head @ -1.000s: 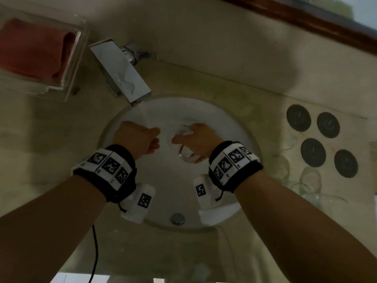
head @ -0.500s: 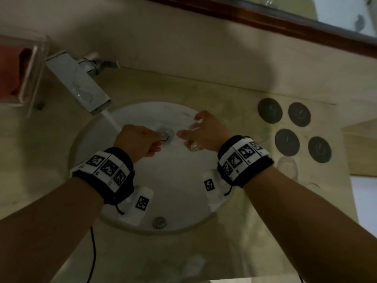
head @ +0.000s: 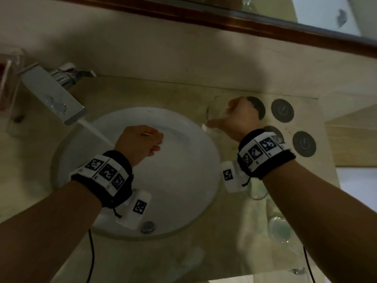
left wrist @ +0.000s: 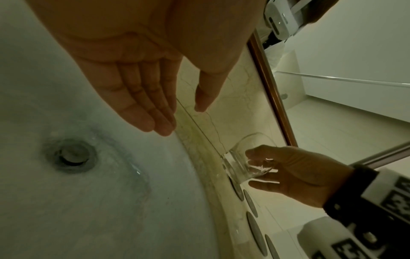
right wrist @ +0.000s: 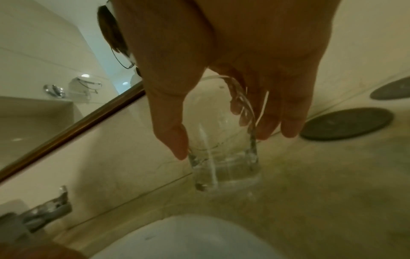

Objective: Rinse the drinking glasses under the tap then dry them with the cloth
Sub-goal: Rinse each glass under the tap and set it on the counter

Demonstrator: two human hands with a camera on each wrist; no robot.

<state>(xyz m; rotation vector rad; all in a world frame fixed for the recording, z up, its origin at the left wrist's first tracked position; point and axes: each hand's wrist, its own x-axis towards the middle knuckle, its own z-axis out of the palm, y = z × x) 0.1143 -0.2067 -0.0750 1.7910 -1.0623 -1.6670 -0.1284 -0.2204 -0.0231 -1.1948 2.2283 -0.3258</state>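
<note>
- Beige marble-look counter (head: pixel 142 92) carries everything; the round white ceramic basin (head: pixel 183 180) is sunk into it, so the rinse runoff goes to the metal drain plug (left wrist: pixel 72 155) instead of across the stone.
- Square chrome tap (head: pixel 53 97) at 10 o'clock of the basin is running, its stream landing inside the bowl. Left on, I'd judge, because more glasses need rinsing.
- Right hand (head: pixel 237 117) at 2 o'clock of the basin, off its rim and over the counter, thumb and fingers wrapped round the clear, thick-based drinking glass (right wrist: pixel 221 140). Glass is upright and wet, base at or just above the stone; can't tell if it touches. Reads as parking the rinsed glass clear of the bowl, ahead of drying.
- Left hand (head: pixel 138 141) hangs over the basin centre, close to the stream, holding nothing: palm open, fingers straight and together in the left wrist view. Probably dripping off over the bowl.
- Other clear glasses (head: pixel 258 190) sit on the counter at 4 o'clock of the basin, partly hidden by the right forearm; count unclear.
- Four dark round coasters (head: pixel 282 110) at 2–3 o'clock, one mostly covered by the right hand.
- Drying cloth: can't confirm; only a reddish blur in a clear holder at the far 9 o'clock edge.
- Writing: coasters show a pale ring-and-stroke mark, not legible. Wristbands carry square black-and-white code tags, no readable text. No brand seen.
</note>
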